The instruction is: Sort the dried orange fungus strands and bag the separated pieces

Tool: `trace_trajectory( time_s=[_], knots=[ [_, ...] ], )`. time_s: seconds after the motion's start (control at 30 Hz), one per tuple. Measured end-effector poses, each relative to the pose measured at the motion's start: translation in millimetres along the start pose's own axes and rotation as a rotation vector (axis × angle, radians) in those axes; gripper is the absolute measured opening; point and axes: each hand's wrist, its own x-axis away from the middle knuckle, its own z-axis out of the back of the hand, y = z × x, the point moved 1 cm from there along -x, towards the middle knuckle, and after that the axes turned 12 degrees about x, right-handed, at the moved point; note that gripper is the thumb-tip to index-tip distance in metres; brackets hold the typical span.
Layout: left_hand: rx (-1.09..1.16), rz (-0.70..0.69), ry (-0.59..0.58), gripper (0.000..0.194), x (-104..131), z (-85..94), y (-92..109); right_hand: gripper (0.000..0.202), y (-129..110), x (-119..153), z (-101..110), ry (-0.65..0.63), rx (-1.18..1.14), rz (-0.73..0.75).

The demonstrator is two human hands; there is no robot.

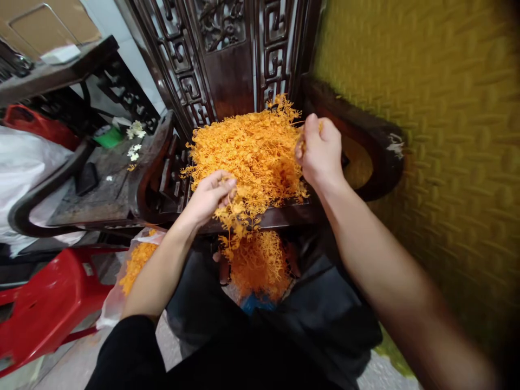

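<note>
A large heap of lacy orange sprigs [244,149], which look like artificial flower parts, covers the seat of a dark carved wooden chair [280,216]. My left hand [210,197] is at the heap's front left, thumb and fingers pinched on an orange sprig [235,219] that trails over the seat's front edge. At the heap's right side, my right hand [323,149] is closed, with bits of orange showing between its curled fingers. A thin orange strand runs from it toward the heap. Its fingertips are mostly hidden.
More orange pieces [260,262] fill a blue bag [258,304] between my knees. A pale bag [140,265] of orange pieces stands left, beside a red plastic chair [60,303]. Another wooden chair [105,200] holds a phone [86,179] and green tape [109,136]. A yellow textured sheet [439,108] rises at right.
</note>
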Motion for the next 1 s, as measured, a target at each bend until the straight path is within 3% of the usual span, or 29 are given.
trace_trajectory(
  time_s=[0.07,0.13,0.2,0.33,0.53,0.7,0.9,1.0],
  knots=[
    [0.098,-0.086,0.060,0.042,-8,6.5,-1,0.053,-2,10,-2,-0.152,-0.145,-0.141],
    [0.135,-0.126,0.084,0.048,-14,10.3,-3,0.052,-14,31,-10,-0.330,-0.207,-0.188],
    [0.137,-0.153,0.080,0.051,-17,10.6,-5,0.048,-28,50,-19,-0.482,-0.162,-0.120],
    [0.130,-0.232,0.052,0.052,-19,6.5,-9,0.037,-43,66,-30,-0.582,0.044,0.057],
    [-0.036,-0.238,0.032,0.065,-21,4.7,-13,0.032,-40,67,-34,-0.443,0.072,0.029],
    [-0.023,-0.124,0.030,0.074,-17,-0.2,-17,0.031,-35,66,-36,-0.489,-0.060,0.031],
    [0.060,-0.070,0.030,0.063,-13,-11.7,-13,0.024,-38,74,-40,-0.405,-0.073,0.029],
    [0.078,-0.043,0.029,0.056,-14,-14.1,-5,0.030,-34,66,-42,-0.228,-0.049,-0.039]
  ],
)
